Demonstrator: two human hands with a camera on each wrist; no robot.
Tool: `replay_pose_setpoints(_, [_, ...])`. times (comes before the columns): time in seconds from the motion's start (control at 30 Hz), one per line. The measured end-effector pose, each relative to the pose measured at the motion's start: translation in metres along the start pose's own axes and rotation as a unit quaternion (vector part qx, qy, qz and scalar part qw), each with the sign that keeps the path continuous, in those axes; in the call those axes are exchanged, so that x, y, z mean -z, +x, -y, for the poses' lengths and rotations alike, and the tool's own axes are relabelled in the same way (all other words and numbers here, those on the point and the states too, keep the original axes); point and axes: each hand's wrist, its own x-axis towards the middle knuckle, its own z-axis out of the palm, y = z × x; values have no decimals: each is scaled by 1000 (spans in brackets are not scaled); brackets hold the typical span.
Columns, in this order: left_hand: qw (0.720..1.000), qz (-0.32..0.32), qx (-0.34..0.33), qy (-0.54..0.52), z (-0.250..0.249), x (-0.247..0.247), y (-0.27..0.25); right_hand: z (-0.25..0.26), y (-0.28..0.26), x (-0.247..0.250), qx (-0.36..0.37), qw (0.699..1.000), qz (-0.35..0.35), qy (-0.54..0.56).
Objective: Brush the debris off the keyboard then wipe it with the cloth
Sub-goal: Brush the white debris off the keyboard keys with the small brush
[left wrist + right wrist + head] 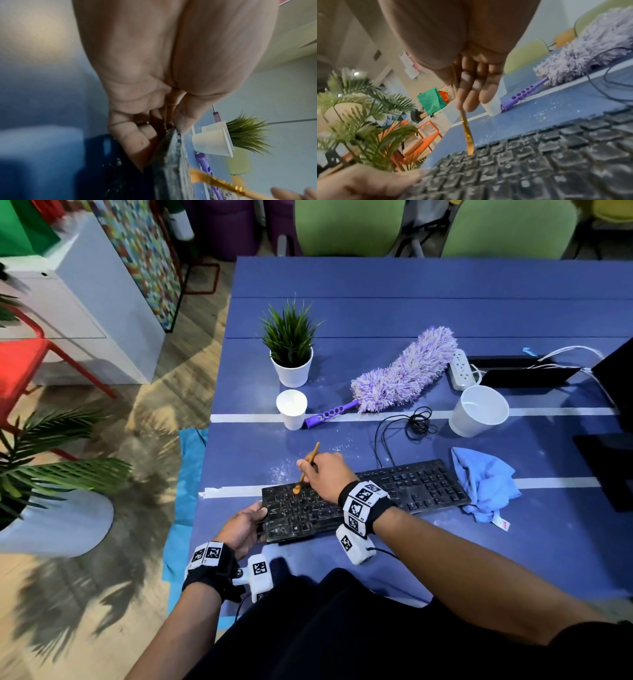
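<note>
The right hand pinches a thin brush, bristles on the keyboard's back row at the left end. The left hand grips that end, thumb on top, fingers beneath. The cloth lies at three o'clock, touching the keyboard. Hard flicks could scatter grit toward twelve o'clock over the table.

Bare table before keyboard — behind it cup, duster, cable
</note>
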Motion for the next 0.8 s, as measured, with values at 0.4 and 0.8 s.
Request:
replay_pose_setpoints(0.4, [1000, -11, 1, 12, -3, -5, -4, 9, -7, -4, 28, 998, 55, 8])
replay_pose_setpoints(0.8, [1000, -13, 7, 12, -3, -7, -2, 6, -13, -7, 77, 996, 13, -40])
